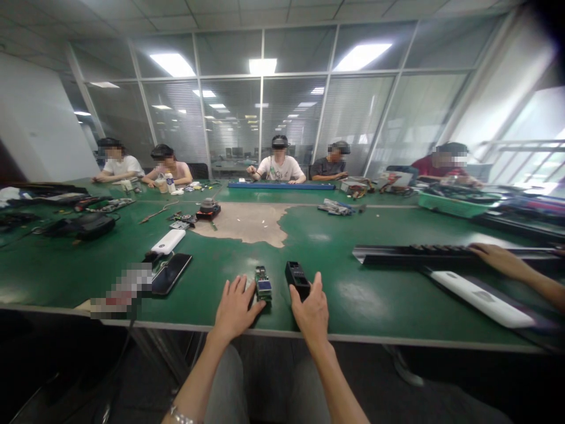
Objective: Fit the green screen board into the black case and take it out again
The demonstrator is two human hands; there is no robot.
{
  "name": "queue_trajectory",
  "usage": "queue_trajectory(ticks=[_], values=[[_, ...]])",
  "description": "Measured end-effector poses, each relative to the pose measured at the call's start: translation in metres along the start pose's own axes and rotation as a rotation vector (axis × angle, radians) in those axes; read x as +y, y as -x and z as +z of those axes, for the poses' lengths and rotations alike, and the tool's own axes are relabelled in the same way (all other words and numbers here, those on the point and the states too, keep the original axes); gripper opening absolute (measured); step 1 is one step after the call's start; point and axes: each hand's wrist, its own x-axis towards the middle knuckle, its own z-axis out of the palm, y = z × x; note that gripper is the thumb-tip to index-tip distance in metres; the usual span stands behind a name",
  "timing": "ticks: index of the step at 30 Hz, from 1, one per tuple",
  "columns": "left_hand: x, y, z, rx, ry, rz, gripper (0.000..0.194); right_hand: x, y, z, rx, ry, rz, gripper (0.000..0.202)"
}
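A small green circuit board with a little screen (263, 287) lies near the front edge of the green table. My left hand (235, 306) rests flat beside it on the left, fingers spread, the thumb at its lower end. Right of the board is a black plastic case (297, 279). My right hand (311, 306) is around the near end of this case, thumb on the left side and fingers on the right. The board and the case lie apart from each other.
A black phone (172, 274) and a white power bank (169, 242) lie left. At right, another person's hand (498, 259) touches a long black rail (388, 255) behind a white device (481, 297). Several people sit across the table (212, 288). A green basket (459, 204) stands back right.
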Motion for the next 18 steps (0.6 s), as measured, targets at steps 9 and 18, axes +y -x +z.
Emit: queue_trajectory(ticks=[9, 18], values=[[0.0018, 0.0013, -0.0013, 0.001, -0.021, -0.002, 0.064, 0.0017, 0.0035, -0.0002, 0.011, 0.015, -0.056, 0.093], [0.0015, 0.0015, 0.0014, 0.007, -0.026, -0.005, 0.066, 0.001, 0.0041, -0.0033, 0.036, -0.028, -0.055, 0.091]])
